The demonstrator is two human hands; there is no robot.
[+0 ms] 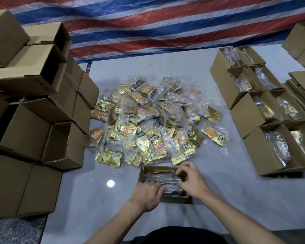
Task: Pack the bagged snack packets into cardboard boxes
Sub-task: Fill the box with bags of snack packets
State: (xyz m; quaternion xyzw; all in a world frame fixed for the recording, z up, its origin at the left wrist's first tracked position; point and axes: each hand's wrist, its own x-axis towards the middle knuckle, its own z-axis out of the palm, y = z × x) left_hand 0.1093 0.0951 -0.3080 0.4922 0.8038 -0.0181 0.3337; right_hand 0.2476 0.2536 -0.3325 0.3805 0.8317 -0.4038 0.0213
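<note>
Your left hand [146, 196] reaches over the near-left corner of the small open brown cardboard box [174, 199]. The box sits right in front of you on the pale grey tabletop [74, 199]. The fingers lie fairly flat, pressing on the clear plastic bag of snack packets [163, 177] inside the box.

Your right hand [192, 180] is over the box's right end. Its fingers are curled and the thumb is close to the fingertips, pinching the bag's upper edge. The bag fills most of the box, and its contents look dark through the film.

Just beyond the box, touching its far rim, is the loose heap of gold foil snack packets in clear bags [153, 120]. It spreads across the middle of the tabletop.

On your left is a stack of plain brown cardboard boxes [33, 131]. Several lie on their sides with open mouths.

On your right are two rows of open brown boxes [253, 152], each with a clear bag of packets inside. More cardboard [303, 81] sits past them at the right edge, but you cannot tell what kind.

The red, white and blue striped tarpaulin [148, 23] covers the ground beyond the tabletop.
</note>
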